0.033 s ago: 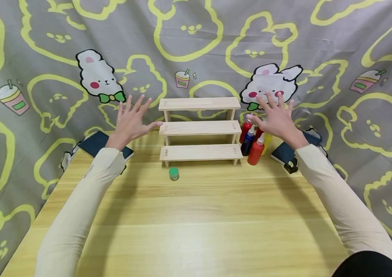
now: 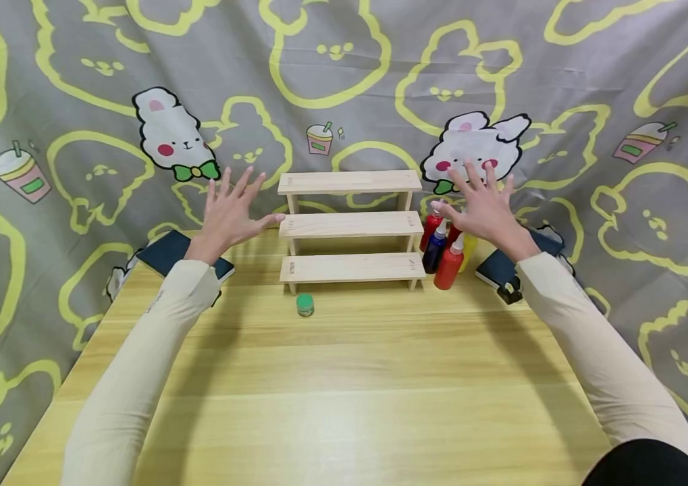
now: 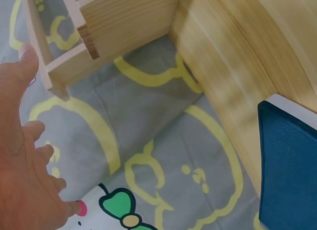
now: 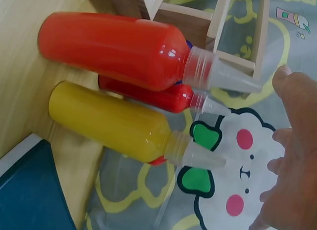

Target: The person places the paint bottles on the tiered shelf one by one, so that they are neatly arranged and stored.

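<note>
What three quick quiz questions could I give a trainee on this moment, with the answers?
1. True or false: the left grip and the right grip are both empty.

2. What stands on the table directly in front of the wooden stand?
a) a yellow bottle
b) a small green-lidded jar
c) a blue book

3. Fill the gap: in the head view, the cluster of bottles stands to the ___ of the wooden stand.

Key: 1. True, the fingers are spread with nothing held. 2. b. 3. right.
</note>
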{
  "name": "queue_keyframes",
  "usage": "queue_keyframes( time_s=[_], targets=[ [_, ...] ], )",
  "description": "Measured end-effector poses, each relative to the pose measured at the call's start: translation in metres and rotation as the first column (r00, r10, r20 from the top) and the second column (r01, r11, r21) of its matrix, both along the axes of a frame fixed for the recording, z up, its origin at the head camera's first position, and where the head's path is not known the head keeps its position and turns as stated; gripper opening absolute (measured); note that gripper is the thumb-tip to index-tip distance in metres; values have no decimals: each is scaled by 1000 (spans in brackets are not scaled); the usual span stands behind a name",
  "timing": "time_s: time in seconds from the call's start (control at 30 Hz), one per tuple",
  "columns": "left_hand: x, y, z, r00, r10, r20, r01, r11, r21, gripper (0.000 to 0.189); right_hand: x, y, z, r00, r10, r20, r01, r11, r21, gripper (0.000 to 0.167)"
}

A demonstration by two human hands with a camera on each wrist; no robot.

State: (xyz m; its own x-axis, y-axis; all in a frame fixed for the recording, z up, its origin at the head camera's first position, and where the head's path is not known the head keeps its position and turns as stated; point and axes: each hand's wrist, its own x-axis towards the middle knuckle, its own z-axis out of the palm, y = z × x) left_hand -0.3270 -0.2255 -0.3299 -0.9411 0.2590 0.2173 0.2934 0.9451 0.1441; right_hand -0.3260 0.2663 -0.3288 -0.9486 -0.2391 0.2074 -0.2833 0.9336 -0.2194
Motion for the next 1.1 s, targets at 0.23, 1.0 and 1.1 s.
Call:
queue_keyframes(
  time_s=[0.23, 1.0, 1.1],
  targets=[
    [-2, -1, 1, 1000, 0, 17, 0, 1000, -10, 96, 0, -1, -4, 1000, 2, -25, -1, 1000, 10, 86],
    [16, 12, -16, 959, -105, 262, -62, 828, 557, 48, 35, 16, -1, 985, 98, -140, -140, 934, -328, 29],
    [17, 16, -25, 935, -158, 319, -105, 732, 673, 46, 41, 19, -5, 992, 79, -101, -111, 923, -368, 28]
  ],
)
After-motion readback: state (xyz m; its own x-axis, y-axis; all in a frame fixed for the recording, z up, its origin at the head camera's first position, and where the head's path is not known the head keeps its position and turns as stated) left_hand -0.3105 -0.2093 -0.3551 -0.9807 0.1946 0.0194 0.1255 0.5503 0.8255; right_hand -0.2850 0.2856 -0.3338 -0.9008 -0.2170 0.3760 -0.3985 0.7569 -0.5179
